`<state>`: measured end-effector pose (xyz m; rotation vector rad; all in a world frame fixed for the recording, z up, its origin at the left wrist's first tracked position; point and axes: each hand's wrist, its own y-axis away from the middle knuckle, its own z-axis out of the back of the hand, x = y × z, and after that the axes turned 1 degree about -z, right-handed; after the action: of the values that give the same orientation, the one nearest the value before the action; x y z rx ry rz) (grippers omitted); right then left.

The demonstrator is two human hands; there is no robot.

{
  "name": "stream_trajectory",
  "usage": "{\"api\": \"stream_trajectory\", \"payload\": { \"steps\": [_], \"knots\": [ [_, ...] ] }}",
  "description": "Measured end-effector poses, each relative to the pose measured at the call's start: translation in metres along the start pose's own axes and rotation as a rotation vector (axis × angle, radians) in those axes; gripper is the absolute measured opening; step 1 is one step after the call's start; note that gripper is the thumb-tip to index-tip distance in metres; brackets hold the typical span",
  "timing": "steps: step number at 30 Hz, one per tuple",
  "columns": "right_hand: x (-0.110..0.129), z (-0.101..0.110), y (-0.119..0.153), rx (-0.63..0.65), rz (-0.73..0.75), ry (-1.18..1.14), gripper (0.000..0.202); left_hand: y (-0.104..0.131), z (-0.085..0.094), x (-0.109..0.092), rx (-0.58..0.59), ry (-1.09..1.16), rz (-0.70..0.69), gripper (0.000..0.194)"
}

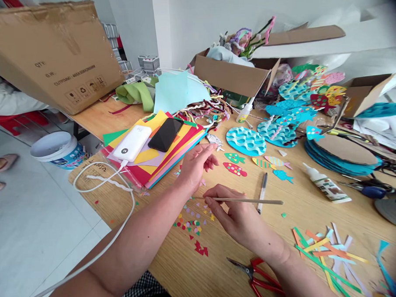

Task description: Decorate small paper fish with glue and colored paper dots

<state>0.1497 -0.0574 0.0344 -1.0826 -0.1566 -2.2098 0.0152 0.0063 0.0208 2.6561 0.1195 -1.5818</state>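
Observation:
My right hand (235,212) pinches a thin, tapered wooden stick (262,201), its fine end pointing left and its thicker end right. My left hand (198,166) reaches forward with loosely bent fingers, beside a small white fish cutout (214,141) with dark lines; whether the fingertips touch it I cannot tell. Under and between my hands lie paper dots (191,226) and red paper scraps (201,249). Beyond are a green fish (235,158), a red spotted fish (235,169), a striped fish (263,163), a blue fish (282,176) and a blue wavy oval (246,141).
Coloured paper (146,168) carries a phone (165,134) and a corded white power bank (132,144). A pen (263,193), glue bottle (327,183), red-handled pliers-like cutters (256,277) and paper strips (327,252) lie rightward. Cardboard boxes (49,54) stand behind. Another person's sleeve (12,93) shows left.

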Motion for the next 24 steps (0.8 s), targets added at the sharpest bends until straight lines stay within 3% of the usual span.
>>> {"api": "stream_trajectory", "payload": {
  "steps": [11, 15, 19, 24],
  "knots": [
    [0.011, 0.003, 0.005, 0.067, -0.065, -0.084, 0.015, 0.0, 0.002, -0.006, -0.022, -0.03, 0.012, 0.025],
    [0.017, 0.016, 0.011, 0.207, -0.093, -0.121, 0.012, 0.001, 0.001, -0.006, -0.02, -0.021, 0.016, 0.023],
    [0.023, 0.02, 0.016, 0.349, -0.057, -0.09, 0.016, 0.001, 0.001, -0.005, 0.0, -0.007, 0.01, 0.022],
    [0.025, 0.014, 0.016, 0.329, 0.017, -0.032, 0.019, 0.001, 0.002, -0.002, 0.019, -0.022, -0.003, 0.024]
  ]
}}
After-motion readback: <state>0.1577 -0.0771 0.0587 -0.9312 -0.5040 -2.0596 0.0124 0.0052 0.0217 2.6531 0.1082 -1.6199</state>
